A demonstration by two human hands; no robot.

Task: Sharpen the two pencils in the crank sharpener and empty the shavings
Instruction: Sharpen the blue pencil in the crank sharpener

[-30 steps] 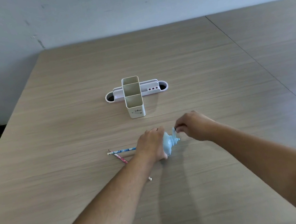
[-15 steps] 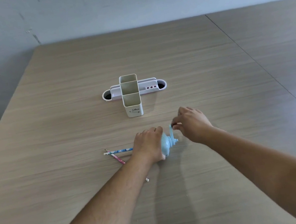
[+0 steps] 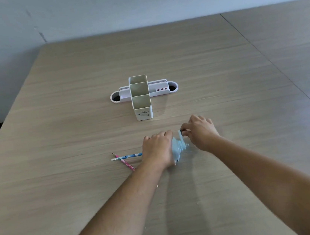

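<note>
The left hand (image 3: 157,149) was clamped over the pale blue crank sharpener (image 3: 178,149), which sat on the table (image 3: 80,186) in front of the white desk organiser (image 3: 140,97). The right hand (image 3: 200,131) pinched the crank handle (image 3: 181,135) on the sharpener's right side. The blue pencil (image 3: 126,157) ran out from the sharpener's left (its far end hidden under the hand, so whether it was seated I cannot tell), crossing the pink pencil (image 3: 124,161) lying on the table. If the hold on the body slackened, the light sharpener would likely skid or twist, and the lead could snap.
</note>
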